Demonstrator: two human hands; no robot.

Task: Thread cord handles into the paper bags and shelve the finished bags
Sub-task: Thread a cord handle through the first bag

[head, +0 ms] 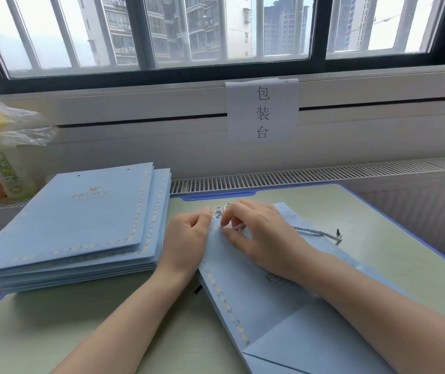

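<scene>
Pale blue flat paper bag (pixel 270 314), scallop-bordered, is pinned under curled left hand (pixel 189 236); twisted grey-white cord (pixel 315 232) is pinched by right hand (pixel 259 233), its black-tipped end trailing rightward.

A pale green desk top with a blue rim (pixel 394 211) sits below a wide dark-framed window (pixel 216 68) that looks out on tall grey apartment blocks (pixel 162 28). A white paper sign with three black Chinese characters (pixel 262 112) is taped to the white sill, hanging down over its front. A slatted white vent grille (pixel 310 174) runs behind the desk. At far left stands a green-labelled drink bottle (pixel 3 176) under a crumpled clear plastic bag holding something yellow (pixel 3 122).
</scene>
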